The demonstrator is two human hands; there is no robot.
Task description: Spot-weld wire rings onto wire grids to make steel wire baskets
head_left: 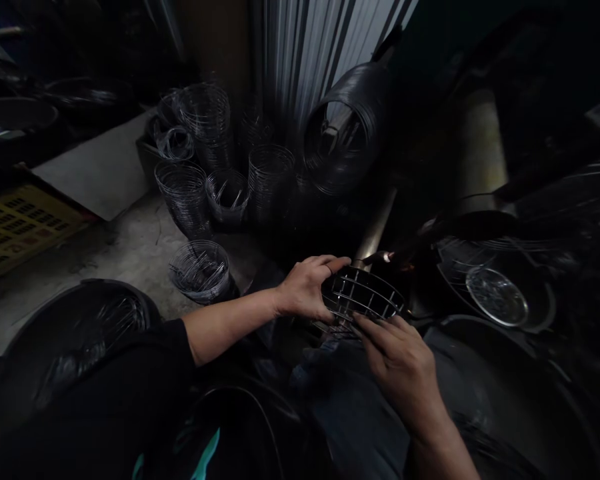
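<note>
A small round wire grille [364, 297] with parallel bars is held between both hands at the middle of the view. My left hand [307, 288] grips its left rim, fingers curled over the top edge. My right hand [400, 360] holds the near rim from below, fingertips pinching the wire. A small bright spark or glow [389, 257] shows just beyond the grille's far edge, by a dark metal arm [460, 223] of a machine.
Several stacks of wire rings [200, 193] stand on the concrete floor to the left. A big coil of dark wire [347, 130] leans at the back. A black tub [65, 347] sits at lower left, a yellow crate [15, 223] at far left, a shallow round dish [497, 297] at right.
</note>
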